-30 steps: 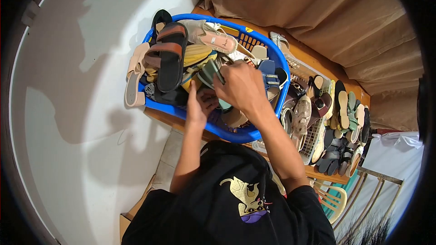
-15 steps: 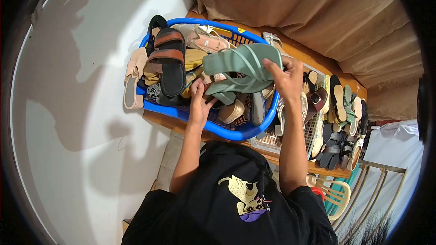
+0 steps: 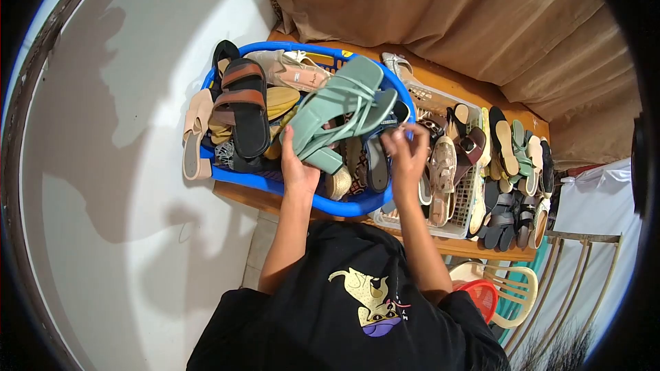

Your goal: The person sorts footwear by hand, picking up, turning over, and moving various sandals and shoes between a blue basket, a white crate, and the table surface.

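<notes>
My left hand [image 3: 301,173] is closed around pale green strappy sandals [image 3: 337,106] with block heels; they look like a pair held together, though overlapping straps make this hard to tell. They are raised over a blue laundry basket [image 3: 344,206] full of mixed footwear. My right hand [image 3: 407,154] is off the sandals, fingers apart and slightly curled, by the basket's right rim. Inside the basket, a black slide with brown straps [image 3: 253,124] lies on top at the left. Close to it are a beige mule [image 3: 197,130] on the rim and cream lace-tied shoes [image 3: 299,72].
Right of the basket stands a white plastic crate [image 3: 430,99] holding more shoes. Several sandals [image 3: 505,141] are lined up beyond it on the wooden table [image 3: 474,89]. A brown curtain [image 3: 426,14] hangs behind, a white wall [image 3: 137,165] rises at left, and a cream chair [image 3: 519,295] stands lower right.
My right hand has let go of the green sandals and moved down and left of where it was. My left hand now holds them, and they have turned more upright.
</notes>
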The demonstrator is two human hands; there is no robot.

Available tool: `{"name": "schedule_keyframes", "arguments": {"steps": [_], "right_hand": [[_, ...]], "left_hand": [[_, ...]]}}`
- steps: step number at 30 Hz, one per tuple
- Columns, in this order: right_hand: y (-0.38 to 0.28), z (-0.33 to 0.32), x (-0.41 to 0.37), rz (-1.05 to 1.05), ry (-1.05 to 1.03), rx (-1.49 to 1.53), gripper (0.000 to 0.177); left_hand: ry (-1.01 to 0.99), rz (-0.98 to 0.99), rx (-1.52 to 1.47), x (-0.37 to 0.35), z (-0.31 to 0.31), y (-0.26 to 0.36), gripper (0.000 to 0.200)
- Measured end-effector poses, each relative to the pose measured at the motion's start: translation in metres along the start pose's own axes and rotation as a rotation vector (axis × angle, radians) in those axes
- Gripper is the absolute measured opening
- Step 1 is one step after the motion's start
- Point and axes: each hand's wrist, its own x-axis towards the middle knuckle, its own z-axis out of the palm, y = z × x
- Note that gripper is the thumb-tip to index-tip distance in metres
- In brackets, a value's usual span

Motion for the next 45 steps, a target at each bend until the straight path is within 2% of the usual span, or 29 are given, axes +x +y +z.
{"name": "schedule_keyframes", "arguments": {"steps": [2, 4, 6, 7, 8, 10, 11, 12, 14, 16, 18, 19, 20, 22, 23, 24, 25, 26, 28, 29, 31, 32, 33, 36, 38, 40, 42, 44, 45], "right_hand": [[-0.003, 0.008, -0.024, 0.232, -0.277, -0.032, 0.034], [-0.016, 0.029, -0.035, 0.215, -0.477, -0.289, 0.047], [-0.019, 0.040, -0.033, 0.131, -0.430, -0.430, 0.062], [-0.018, 0.043, -0.028, 0.106, -0.378, -0.451, 0.069], [-0.024, 0.045, -0.026, 0.096, -0.281, -0.410, 0.057], [-0.016, 0.031, -0.022, 0.092, -0.239, -0.423, 0.043], [-0.012, 0.028, -0.024, 0.103, -0.184, -0.265, 0.033], [-0.011, 0.023, -0.027, 0.102, -0.177, -0.265, 0.033], [-0.010, 0.009, -0.033, 0.196, -0.185, -0.262, 0.031], [-0.009, 0.000, -0.041, 0.213, -0.169, -0.220, 0.031], [-0.015, -0.006, -0.047, 0.064, -0.144, -0.252, 0.031], [-0.028, -0.009, -0.048, 0.044, -0.158, -0.324, 0.033], [-0.028, -0.016, -0.048, 0.042, -0.152, -0.325, 0.033], [-0.026, -0.029, -0.051, 0.059, -0.161, -0.405, 0.033], [-0.027, -0.032, -0.052, 0.034, -0.189, -0.441, 0.033], [-0.028, -0.032, -0.055, 0.036, -0.182, -0.440, 0.033], [-0.031, -0.032, -0.057, 0.099, -0.134, -0.235, 0.034], [-0.036, -0.033, -0.059, 0.159, -0.082, -0.032, 0.034], [-0.047, -0.038, -0.060, 0.154, -0.109, 0.004, 0.038], [-0.049, -0.042, -0.060, 0.177, -0.093, 0.078, 0.040], [-0.044, -0.063, -0.060, 0.272, -0.081, 0.202, 0.047], [-0.042, -0.071, -0.061, 0.363, -0.003, 0.332, 0.056], [-0.043, -0.081, -0.060, 0.378, -0.026, 0.400, 0.057], [-0.053, -0.106, -0.058, 0.405, -0.135, 0.576, 0.063], [-0.063, -0.105, -0.060, 0.367, -0.039, 0.661, 0.066], [-0.064, -0.121, -0.061, 0.342, -0.070, 0.736, 0.065], [-0.069, -0.133, -0.060, 0.358, -0.019, 0.680, 0.065], [-0.075, -0.145, -0.057, 0.340, -0.088, 0.623, 0.068], [-0.076, -0.153, -0.052, 0.292, -0.186, 0.586, 0.068]], "left_hand": [[0.003, 0.057, -0.043, -0.006, 0.011, 0.001, 0.061], [0.022, 0.059, -0.070, -0.013, 0.027, -0.002, 0.061], [0.062, 0.084, -0.020, -0.026, 0.048, -0.005, 0.059], [0.164, 0.137, -0.047, -0.031, 0.062, -0.010, 0.054], [0.150, 0.130, -0.043, -0.029, 0.059, -0.015, 0.054], [0.016, 0.421, 0.436, -0.027, 0.052, -0.019, 0.049], [-0.058, 0.323, 0.431, -0.028, 0.046, -0.017, 0.043], [-0.063, 0.317, 0.432, -0.029, 0.045, -0.012, 0.043], [-0.140, 0.333, 0.732, -0.032, 0.046, -0.007, 0.042], [-0.155, 0.344, 0.781, -0.037, 0.051, -0.003, 0.040], [-0.170, 0.198, 0.834, -0.035, 0.046, 0.006, 0.040], [-0.135, -0.078, 0.702, -0.046, 0.062, 0.020, 0.042], [-0.191, -0.193, 0.647, -0.042, 0.056, 0.027, 0.046], [-0.347, -0.270, 0.691, -0.038, 0.056, 0.032, 0.053], [-0.349, -0.274, 0.693, -0.036, 0.055, 0.028, 0.053], [-0.439, -0.228, 0.742, -0.033, 0.053, 0.022, 0.061], [-0.533, -0.182, 0.788, -0.031, 0.051, 0.016, 0.071], [-0.541, -0.190, 0.786, -0.030, 0.049, 0.010, 0.071], [-0.596, -0.448, 0.554, -0.032, 0.049, -0.001, 0.091], [-0.568, -0.431, 0.457, -0.034, 0.052, -0.011, 0.098], [-0.560, -0.315, 0.442, -0.034, 0.047, -0.027, 0.097], [-0.570, -0.274, 0.446, -0.031, 0.044, -0.034, 0.096], [-0.525, -0.318, 0.290, -0.036, 0.050, -0.040, 0.089], [-0.492, -0.324, 0.284, -0.043, 0.054, -0.055, 0.078], [-0.490, -0.367, 0.225, -0.042, 0.052, -0.065, 0.072], [-0.553, -0.345, 0.400, -0.048, 0.058, -0.073, 0.069], [-0.576, -0.349, 0.406, -0.052, 0.065, -0.080, 0.064], [-0.562, -0.267, 0.560, -0.060, 0.079, -0.084, 0.063], [-0.567, -0.243, 0.629, -0.060, 0.080, -0.090, 0.067]]}}
